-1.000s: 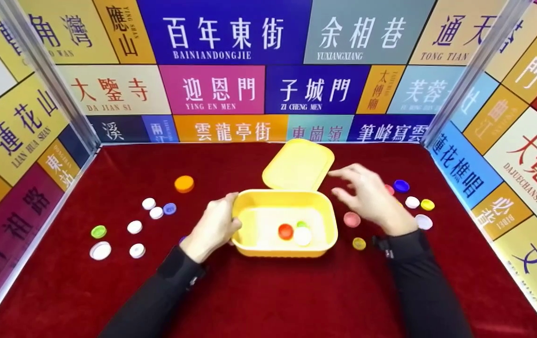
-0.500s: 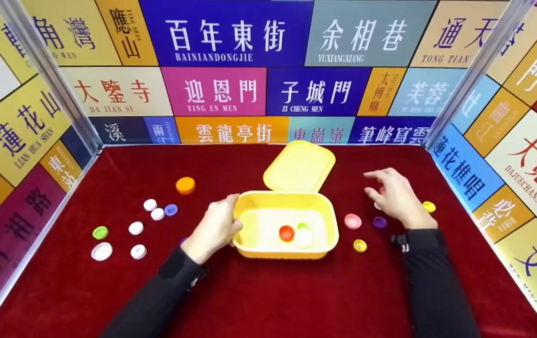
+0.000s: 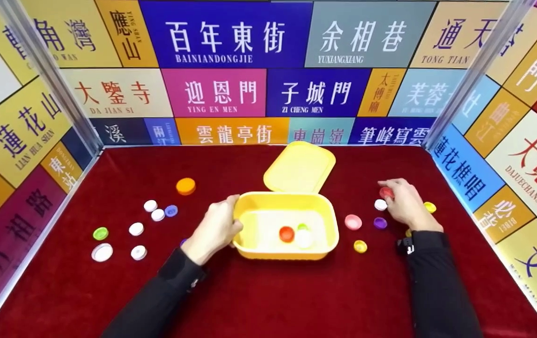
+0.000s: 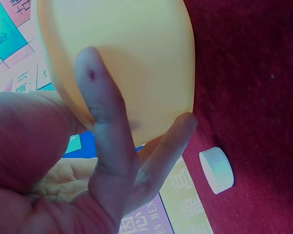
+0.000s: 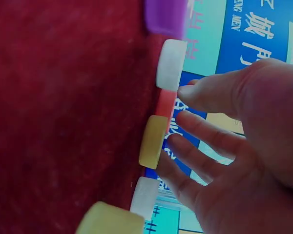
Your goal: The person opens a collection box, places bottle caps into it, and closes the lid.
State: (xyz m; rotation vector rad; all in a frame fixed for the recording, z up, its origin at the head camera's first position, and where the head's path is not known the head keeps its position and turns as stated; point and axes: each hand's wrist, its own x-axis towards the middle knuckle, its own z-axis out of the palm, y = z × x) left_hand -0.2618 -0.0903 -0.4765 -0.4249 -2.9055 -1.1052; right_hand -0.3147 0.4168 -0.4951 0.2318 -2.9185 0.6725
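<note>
My left hand (image 3: 214, 230) grips the left end of a yellow plastic box (image 3: 287, 253). In the left wrist view its thumb and fingers lie around the box wall (image 4: 151, 73). Inside the box are a red bottle cap (image 3: 286, 234), a white cap (image 3: 303, 238) and a partly covered green one. On the right, my right hand (image 3: 407, 202) reaches over a red cap (image 3: 386, 193), its thumb and fingers spread about it. In the right wrist view that cap is partly hidden behind a yellow cap (image 5: 154, 142), near the thumb tip.
A yellow lid (image 3: 300, 166) lies behind the box. Pink (image 3: 353, 222), purple (image 3: 380, 223), white (image 3: 380, 204) and yellow caps (image 3: 360, 246) lie right of the box. To the left are an orange cap (image 3: 185, 186) and several white, green and blue ones. Printed panels enclose the red cloth.
My right hand has moved from beside the lid to the right and down over the red cap. My left hand stays on the box.
</note>
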